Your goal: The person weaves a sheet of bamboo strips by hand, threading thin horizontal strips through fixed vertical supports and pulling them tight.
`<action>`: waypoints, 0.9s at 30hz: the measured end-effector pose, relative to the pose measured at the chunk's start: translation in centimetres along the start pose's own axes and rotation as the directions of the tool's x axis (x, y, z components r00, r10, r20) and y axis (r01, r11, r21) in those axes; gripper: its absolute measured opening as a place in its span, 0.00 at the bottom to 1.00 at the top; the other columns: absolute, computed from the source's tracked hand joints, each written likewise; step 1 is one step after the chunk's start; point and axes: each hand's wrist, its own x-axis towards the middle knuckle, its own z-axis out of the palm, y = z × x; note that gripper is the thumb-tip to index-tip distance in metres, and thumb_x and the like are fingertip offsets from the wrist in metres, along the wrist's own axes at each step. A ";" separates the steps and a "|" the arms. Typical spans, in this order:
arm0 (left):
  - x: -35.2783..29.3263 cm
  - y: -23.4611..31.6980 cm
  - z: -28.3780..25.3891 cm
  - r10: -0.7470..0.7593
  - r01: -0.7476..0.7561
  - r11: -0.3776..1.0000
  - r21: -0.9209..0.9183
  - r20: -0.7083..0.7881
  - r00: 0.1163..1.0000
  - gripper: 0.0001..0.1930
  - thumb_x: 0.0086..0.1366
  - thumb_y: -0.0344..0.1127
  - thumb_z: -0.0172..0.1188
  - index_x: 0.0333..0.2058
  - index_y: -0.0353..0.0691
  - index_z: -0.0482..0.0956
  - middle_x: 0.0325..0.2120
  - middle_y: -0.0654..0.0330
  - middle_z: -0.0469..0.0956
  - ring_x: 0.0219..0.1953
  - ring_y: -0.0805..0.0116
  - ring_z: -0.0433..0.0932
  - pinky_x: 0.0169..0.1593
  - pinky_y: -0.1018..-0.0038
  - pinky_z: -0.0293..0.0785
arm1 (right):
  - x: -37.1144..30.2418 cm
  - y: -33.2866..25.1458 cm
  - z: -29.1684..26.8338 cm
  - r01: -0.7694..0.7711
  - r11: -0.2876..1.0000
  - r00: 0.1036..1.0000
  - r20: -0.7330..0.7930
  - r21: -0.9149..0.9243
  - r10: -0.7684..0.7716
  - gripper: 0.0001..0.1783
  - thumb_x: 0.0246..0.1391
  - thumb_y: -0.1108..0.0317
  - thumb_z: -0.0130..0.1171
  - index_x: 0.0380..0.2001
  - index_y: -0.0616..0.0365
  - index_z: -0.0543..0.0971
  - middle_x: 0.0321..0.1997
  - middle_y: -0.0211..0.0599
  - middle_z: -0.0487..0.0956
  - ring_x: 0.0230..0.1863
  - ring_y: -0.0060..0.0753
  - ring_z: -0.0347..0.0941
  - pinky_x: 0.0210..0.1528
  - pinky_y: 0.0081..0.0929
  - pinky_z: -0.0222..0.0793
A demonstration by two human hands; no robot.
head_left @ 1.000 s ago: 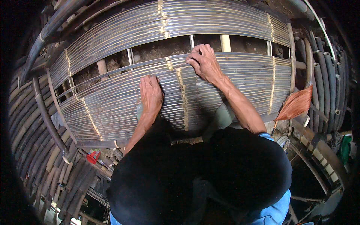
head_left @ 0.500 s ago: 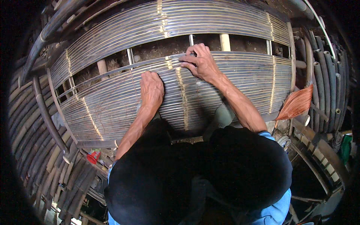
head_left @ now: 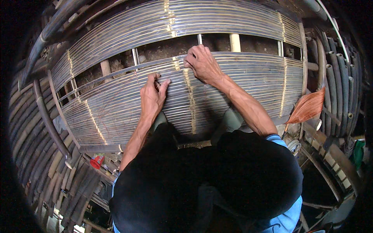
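Note:
A wide panel of thin bamboo slats (head_left: 248, 81) lies in front of me, bound by pale cross-ties. My left hand (head_left: 152, 97) presses on the slats near the panel's upper edge, fingertips curled at a thin slat (head_left: 116, 72) that runs along the gap. My right hand (head_left: 201, 64) grips the same top edge just right of a pale tie (head_left: 186, 83), fingers bent over the slat. A second slat panel (head_left: 217, 17) lies beyond the gap. My dark-trousered knees fill the lower middle of the view.
Round bamboo poles (head_left: 42, 116) are stacked at the left and at the right (head_left: 342, 77). An orange-brown brush (head_left: 309, 106) lies at the panel's right end. A small red object (head_left: 97, 161) sits at lower left. Pale uprights (head_left: 234, 42) show in the gap.
My left hand has slid up the panel toward its top edge. My right hand has shifted slightly left and curled its fingers over the top slat.

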 end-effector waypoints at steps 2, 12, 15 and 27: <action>-0.7 -2.7 -0.5 0.140 -0.131 0.987 0.094 -0.088 0.986 0.18 0.62 0.37 0.70 0.44 0.30 0.77 0.24 0.47 0.78 0.26 0.51 0.77 0.33 0.59 0.74 | 0.6 -0.7 0.1 -0.008 0.999 1.000 0.022 0.052 0.007 0.06 0.57 0.66 0.64 0.34 0.54 0.79 0.40 0.36 0.73 0.46 0.43 0.67 0.48 0.40 0.63; 0.7 0.1 -1.6 0.083 -0.062 0.978 -0.198 0.101 0.991 0.14 0.60 0.37 0.72 0.40 0.37 0.83 0.24 0.61 0.78 0.27 0.67 0.74 0.31 0.70 0.70 | 2.8 -5.8 -9.1 -0.378 0.716 0.908 0.387 0.587 0.161 0.06 0.61 0.67 0.63 0.37 0.57 0.81 0.33 0.31 0.79 0.34 0.31 0.75 0.38 0.33 0.71; 2.7 1.0 -6.5 -0.203 0.434 0.818 -0.378 0.515 0.833 0.08 0.63 0.37 0.70 0.37 0.40 0.85 0.16 0.72 0.72 0.14 0.83 0.62 0.18 0.81 0.55 | 2.0 -3.9 -14.5 -0.356 0.616 0.934 0.277 0.702 0.223 0.08 0.60 0.64 0.67 0.34 0.58 0.82 0.31 0.26 0.77 0.33 0.20 0.70 0.36 0.25 0.66; 12.6 -0.5 -4.4 0.084 -0.128 0.881 0.456 0.116 0.990 0.12 0.63 0.42 0.66 0.34 0.38 0.88 0.25 0.44 0.83 0.28 0.50 0.85 0.36 0.59 0.79 | -0.1 6.2 -10.1 -0.445 0.895 0.856 0.313 0.036 0.412 0.22 0.64 0.58 0.56 0.57 0.58 0.79 0.51 0.53 0.81 0.53 0.56 0.77 0.59 0.48 0.71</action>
